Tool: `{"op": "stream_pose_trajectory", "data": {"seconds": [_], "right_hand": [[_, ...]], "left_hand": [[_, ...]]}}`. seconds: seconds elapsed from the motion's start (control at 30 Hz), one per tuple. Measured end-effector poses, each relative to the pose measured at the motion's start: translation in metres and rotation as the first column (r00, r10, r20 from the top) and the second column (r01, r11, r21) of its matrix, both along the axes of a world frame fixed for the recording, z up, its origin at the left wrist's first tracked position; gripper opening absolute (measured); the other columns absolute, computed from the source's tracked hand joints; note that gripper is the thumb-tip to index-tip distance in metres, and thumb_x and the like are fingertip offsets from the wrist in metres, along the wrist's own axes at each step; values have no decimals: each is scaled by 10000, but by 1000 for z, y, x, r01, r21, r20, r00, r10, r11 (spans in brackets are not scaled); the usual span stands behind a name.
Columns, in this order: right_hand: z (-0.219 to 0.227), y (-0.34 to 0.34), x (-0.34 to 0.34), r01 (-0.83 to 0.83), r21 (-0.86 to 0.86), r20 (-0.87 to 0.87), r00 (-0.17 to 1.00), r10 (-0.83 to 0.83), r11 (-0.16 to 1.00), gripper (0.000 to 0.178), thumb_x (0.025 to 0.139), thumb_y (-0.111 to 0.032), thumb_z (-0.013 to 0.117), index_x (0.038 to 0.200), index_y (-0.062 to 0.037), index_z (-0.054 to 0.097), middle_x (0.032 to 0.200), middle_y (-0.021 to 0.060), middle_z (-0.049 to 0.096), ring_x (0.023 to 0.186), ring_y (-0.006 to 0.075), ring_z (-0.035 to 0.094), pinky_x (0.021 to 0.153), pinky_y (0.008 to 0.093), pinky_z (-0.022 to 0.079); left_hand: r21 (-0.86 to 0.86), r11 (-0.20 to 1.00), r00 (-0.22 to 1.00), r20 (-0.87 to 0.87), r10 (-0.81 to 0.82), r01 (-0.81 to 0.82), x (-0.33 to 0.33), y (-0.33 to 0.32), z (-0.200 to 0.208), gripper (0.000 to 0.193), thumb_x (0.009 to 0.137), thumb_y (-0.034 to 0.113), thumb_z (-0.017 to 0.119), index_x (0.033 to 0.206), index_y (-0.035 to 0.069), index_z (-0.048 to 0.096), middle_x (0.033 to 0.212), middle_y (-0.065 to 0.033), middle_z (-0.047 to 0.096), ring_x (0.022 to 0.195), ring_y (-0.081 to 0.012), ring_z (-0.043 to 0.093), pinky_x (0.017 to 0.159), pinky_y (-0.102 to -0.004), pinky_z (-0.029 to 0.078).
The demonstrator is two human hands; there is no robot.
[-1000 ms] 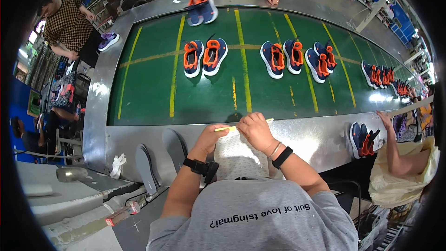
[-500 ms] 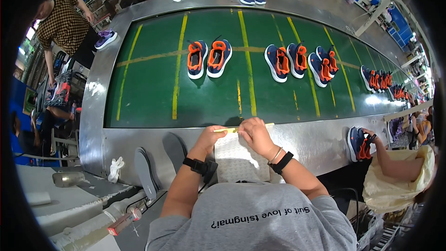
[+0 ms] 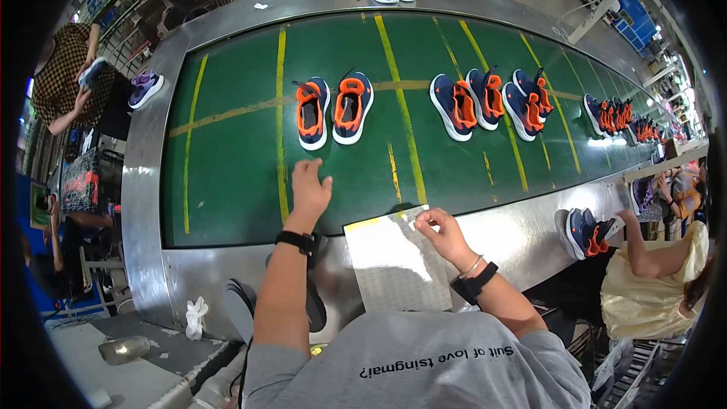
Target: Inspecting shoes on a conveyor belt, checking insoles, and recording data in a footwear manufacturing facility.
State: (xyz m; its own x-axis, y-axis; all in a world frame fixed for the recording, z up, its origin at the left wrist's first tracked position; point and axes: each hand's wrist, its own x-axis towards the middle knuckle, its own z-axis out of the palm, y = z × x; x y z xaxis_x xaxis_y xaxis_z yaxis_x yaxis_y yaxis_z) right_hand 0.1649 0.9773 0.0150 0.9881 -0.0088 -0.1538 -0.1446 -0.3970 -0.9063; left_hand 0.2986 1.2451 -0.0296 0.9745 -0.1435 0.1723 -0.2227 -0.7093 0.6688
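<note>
My left hand is stretched over the green belt, fingers apart, holding nothing. Just beyond its fingertips stands a pair of navy sneakers with orange linings, a left-hand shoe and a right-hand shoe, apart from the hand. A pale sheet with rows of small marks and a yellow strip along its top lies on the metal edge before me. At the sheet's upper right corner my right hand is closed in a pinch; whatever is between the fingertips is too small to make out.
More navy-and-orange sneakers stand along the belt to the right. Dark grey insoles lie beside my left forearm, near a crumpled white cloth. A co-worker sits at right; others work across the belt and at left.
My left hand has left the sheet and reached forward and left toward the sneakers. My right hand has shifted slightly right and nearer me. At left, a co-worker now holds up a shoe.
</note>
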Motion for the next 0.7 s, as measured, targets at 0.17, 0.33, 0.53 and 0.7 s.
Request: {"op": "stream_pose_trajectory", "data": {"seconds": [0.17,0.33,0.53,0.7], "right_hand": [[-7,5,-7,27,31,-58,998,-25,999,110,812,-149,625,818,-40,614,809,43,590,774,150,505,697,261,412],[-6,14,2,-7,-1,-92,996,7,1000,105,812,-148,623,816,-44,607,830,35,585,806,155,502,692,260,411],[8,36,17,-118,-92,6,993,119,989,108,810,-138,617,829,-34,594,884,62,588,870,205,511,736,289,415],[24,75,43,-317,-332,258,875,409,888,84,779,-98,602,822,-36,567,1113,162,510,973,332,494,836,396,419]], "left_hand": [[336,938,988,150,40,-89,65,20,-1,547,679,36,659,1185,52,451,1199,-167,408,1086,-369,428,927,-419,376],[497,864,994,25,-104,78,77,13,1,291,663,34,564,954,38,561,1000,-116,529,937,-313,518,768,-416,441],[-180,935,945,-58,-321,307,35,20,1,233,714,204,688,788,38,543,769,-79,565,702,-249,559,635,-343,455],[-558,699,752,-657,-44,-447,14,40,-17,227,792,287,646,836,97,530,793,-5,534,766,-126,547,624,-281,475]]}}
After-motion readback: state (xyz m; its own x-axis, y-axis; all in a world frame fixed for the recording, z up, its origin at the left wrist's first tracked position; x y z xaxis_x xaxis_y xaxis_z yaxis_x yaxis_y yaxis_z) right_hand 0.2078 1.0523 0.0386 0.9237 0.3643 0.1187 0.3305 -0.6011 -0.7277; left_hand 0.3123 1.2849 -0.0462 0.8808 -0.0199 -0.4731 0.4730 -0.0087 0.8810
